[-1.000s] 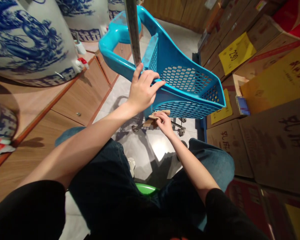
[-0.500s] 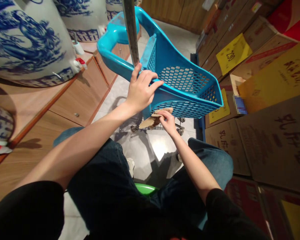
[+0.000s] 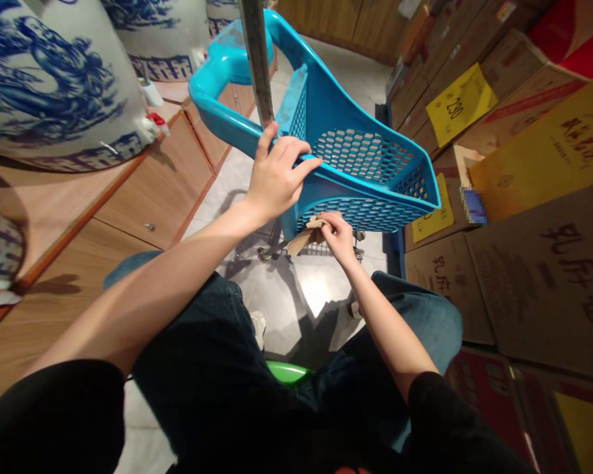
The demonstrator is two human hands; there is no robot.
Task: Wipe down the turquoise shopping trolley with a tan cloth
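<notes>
Cloth: brownish rag, pinched in my right hand, pressed against the near outer wall of the tilted blue basket. Head view: over the last second the rag slid right and up along the mesh, so wiping has moved across that side. Left hand unchanged, fingers clamped over the rim beside the metal pole. Hidden: basket underside, most wheels, the rag's far end behind my fingers. Box print is hard to read.

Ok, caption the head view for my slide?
Left hand grips blue cart basket rim; right hand presses brown cloth against its underside.
</notes>
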